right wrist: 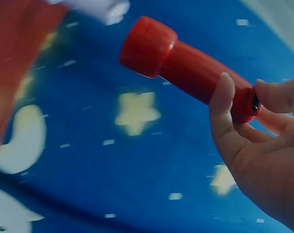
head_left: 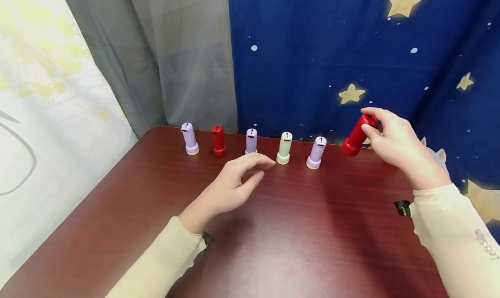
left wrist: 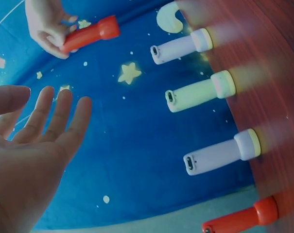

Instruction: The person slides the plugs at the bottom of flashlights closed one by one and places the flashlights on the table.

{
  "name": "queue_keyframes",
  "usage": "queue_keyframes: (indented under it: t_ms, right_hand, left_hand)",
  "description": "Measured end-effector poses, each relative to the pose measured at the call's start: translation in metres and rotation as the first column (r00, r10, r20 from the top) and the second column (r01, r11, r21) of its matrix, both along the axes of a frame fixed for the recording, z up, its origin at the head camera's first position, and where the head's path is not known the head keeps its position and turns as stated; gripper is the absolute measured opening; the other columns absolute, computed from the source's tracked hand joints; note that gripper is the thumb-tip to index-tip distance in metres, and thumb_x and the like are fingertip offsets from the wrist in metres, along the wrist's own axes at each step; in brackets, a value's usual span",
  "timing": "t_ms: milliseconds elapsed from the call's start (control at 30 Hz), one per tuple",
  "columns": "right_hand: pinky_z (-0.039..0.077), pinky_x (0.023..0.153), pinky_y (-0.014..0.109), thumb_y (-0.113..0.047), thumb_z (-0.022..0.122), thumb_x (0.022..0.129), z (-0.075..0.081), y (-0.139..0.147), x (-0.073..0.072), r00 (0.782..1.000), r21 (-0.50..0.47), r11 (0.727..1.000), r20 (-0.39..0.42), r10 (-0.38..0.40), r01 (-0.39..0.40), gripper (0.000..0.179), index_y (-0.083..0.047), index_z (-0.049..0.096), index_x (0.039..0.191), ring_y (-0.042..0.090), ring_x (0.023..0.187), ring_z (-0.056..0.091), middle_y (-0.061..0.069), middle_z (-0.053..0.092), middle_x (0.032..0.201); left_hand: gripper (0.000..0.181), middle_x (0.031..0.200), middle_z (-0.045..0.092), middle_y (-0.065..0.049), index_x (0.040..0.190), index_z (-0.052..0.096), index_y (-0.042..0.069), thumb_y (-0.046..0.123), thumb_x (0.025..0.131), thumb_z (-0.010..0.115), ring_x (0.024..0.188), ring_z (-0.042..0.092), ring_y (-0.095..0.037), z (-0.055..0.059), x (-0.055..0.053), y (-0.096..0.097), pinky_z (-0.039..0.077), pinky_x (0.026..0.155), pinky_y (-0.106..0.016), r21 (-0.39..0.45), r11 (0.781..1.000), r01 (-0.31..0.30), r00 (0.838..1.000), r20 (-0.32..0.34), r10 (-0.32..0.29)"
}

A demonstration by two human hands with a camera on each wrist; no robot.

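Raised off the table at the right, a red flashlight [head_left: 355,136] is held near its narrow end by my right hand [head_left: 398,141]. The right wrist view shows thumb and fingers gripping the tail of this flashlight [right wrist: 195,70], its wide head tilted away. My left hand [head_left: 230,180] hovers over the table with relaxed fingers and holds nothing. Beyond it stand a lavender flashlight [head_left: 251,140], partly hidden by the fingers, and a pale green flashlight [head_left: 284,148]. Another lavender flashlight [head_left: 316,153] stands between the two hands.
Farther left along the back edge stand a lavender flashlight [head_left: 189,139] and a red flashlight [head_left: 218,141], both upright on their wide heads. Behind the dark red table [head_left: 297,237] hang a blue star-patterned curtain [head_left: 297,63] and a grey curtain [head_left: 195,63].
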State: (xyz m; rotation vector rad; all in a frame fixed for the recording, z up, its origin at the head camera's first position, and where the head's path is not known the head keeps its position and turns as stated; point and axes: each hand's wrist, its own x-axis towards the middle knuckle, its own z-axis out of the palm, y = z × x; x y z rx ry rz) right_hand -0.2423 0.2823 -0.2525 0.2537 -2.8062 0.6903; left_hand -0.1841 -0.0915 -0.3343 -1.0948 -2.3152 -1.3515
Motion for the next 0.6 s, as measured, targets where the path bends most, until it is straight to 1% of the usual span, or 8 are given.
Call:
queue_keyframes:
  t_ms: [67,133,200,267,333,433,533,600]
  right_hand:
    - [0.053,0.073,0.037,-0.014,0.053,0.11,-0.013,0.011,-0.013,1.0,0.011,1.0,0.013,0.009,-0.01,0.049,-0.004,0.046,0.157,0.046,0.103,0.065,0.032,0.057,0.136]
    - [0.058,0.079,0.047,-0.011,0.052,0.109,-0.03,0.019,-0.026,0.999,0.024,0.999,0.013,0.039,-0.039,0.046,0.0,0.048,0.153,0.048,0.105,0.066,0.034,0.057,0.133]
    - [0.056,0.09,0.059,-0.007,0.052,0.108,-0.047,0.026,-0.037,0.997,0.061,0.995,0.004,0.075,-0.075,0.044,0.005,0.049,0.15,0.05,0.109,0.063,0.037,0.059,0.131]
    - [0.049,0.101,0.068,-0.004,0.051,0.106,-0.063,0.032,-0.046,0.994,0.09,0.99,0.006,0.107,-0.107,0.043,0.009,0.049,0.147,0.053,0.115,0.059,0.039,0.06,0.13]
    - [0.046,0.105,0.07,-0.002,0.051,0.105,-0.076,0.039,-0.052,0.992,0.108,0.986,0.018,0.127,-0.128,0.043,0.012,0.049,0.145,0.055,0.118,0.059,0.041,0.06,0.131]
    - [0.043,0.111,0.07,0.0,0.049,0.103,-0.09,0.046,-0.06,0.99,0.108,0.984,0.037,0.137,-0.14,0.043,0.014,0.048,0.144,0.056,0.125,0.056,0.041,0.058,0.135]
    - [0.042,0.112,0.07,0.001,0.049,0.103,-0.099,0.052,-0.066,0.99,0.097,0.986,0.048,0.134,-0.138,0.043,0.014,0.048,0.144,0.056,0.126,0.055,0.041,0.057,0.137]
    - [0.041,0.111,0.069,0.001,0.049,0.103,-0.103,0.055,-0.069,0.991,0.09,0.987,0.048,0.129,-0.133,0.043,0.014,0.047,0.144,0.056,0.126,0.055,0.041,0.056,0.136]
  left_hand:
    - [0.032,0.127,0.073,-0.003,0.13,0.07,0.011,-0.001,0.102,0.059,0.121,0.068,-0.013,-0.001,-0.001,-0.002,0.057,0.109,-0.034,-0.018,1.0,-0.017,1.0,0.004,0.017]
    - [0.033,0.127,0.072,-0.003,0.129,0.071,0.012,-0.001,0.102,0.059,0.121,0.067,-0.013,-0.003,-0.002,-0.004,0.057,0.109,-0.035,-0.026,0.999,-0.029,1.0,0.008,0.03]
    - [0.033,0.126,0.072,-0.002,0.128,0.072,0.013,-0.002,0.102,0.059,0.121,0.067,-0.013,-0.003,-0.003,-0.006,0.057,0.108,-0.035,-0.027,0.999,-0.03,1.0,0.006,0.03]
    - [0.033,0.125,0.073,0.0,0.127,0.072,0.013,-0.002,0.102,0.058,0.12,0.066,-0.013,-0.004,-0.003,-0.006,0.057,0.108,-0.034,-0.028,0.999,-0.022,1.0,0.001,0.022]
    - [0.032,0.124,0.073,0.0,0.126,0.072,0.014,-0.002,0.102,0.057,0.12,0.066,-0.013,-0.004,-0.004,-0.005,0.057,0.106,-0.034,-0.028,1.0,-0.01,1.0,-0.004,0.009]
    - [0.032,0.124,0.073,0.002,0.125,0.073,0.014,-0.002,0.102,0.057,0.119,0.066,-0.011,-0.005,-0.004,-0.004,0.058,0.106,-0.033,-0.032,0.999,0.003,1.0,-0.003,-0.003]
    - [0.032,0.123,0.073,0.002,0.124,0.073,0.015,-0.002,0.102,0.058,0.117,0.066,-0.011,-0.005,-0.004,-0.004,0.058,0.104,-0.033,-0.037,0.999,0.005,1.0,0.007,-0.005]
    - [0.03,0.123,0.073,0.0,0.124,0.073,0.014,-0.002,0.102,0.059,0.117,0.066,-0.011,-0.006,-0.004,-0.004,0.059,0.104,-0.035,-0.04,0.999,0.007,1.0,0.012,-0.006]
